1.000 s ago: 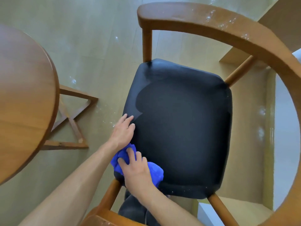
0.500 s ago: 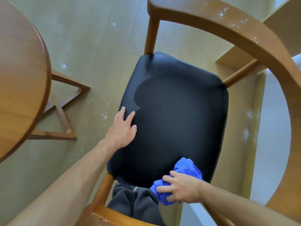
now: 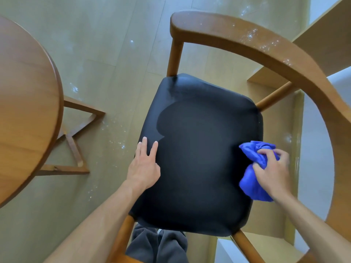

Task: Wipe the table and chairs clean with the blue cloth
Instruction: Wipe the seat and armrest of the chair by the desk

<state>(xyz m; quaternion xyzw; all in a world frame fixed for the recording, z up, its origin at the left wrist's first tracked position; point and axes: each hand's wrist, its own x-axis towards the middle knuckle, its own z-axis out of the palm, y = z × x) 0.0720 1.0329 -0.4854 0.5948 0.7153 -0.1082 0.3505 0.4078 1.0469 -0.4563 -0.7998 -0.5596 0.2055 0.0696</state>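
Fingers: right hand (image 3: pixel 271 171) has its fingers curled round the bunched blue cloth (image 3: pixel 252 179), gripping it; left hand (image 3: pixel 144 168) lies flat with fingers straight and slightly spread.
Cloth position: on the right edge of the black seat (image 3: pixel 199 158), partly hanging past it.
Direction from fingers: the unwiped run of seat lies to the left of and away from the right hand, toward the dull, hazy band at the far left corner.
Nearer hand: the left hand sits just beside that hazy band, but holds no cloth.
Chair frame: curved wooden backrest (image 3: pixel 266 46) carries white specks, likely still to be wiped.
Table: round wooden table (image 3: pixel 26 103) stands well apart, to the left.
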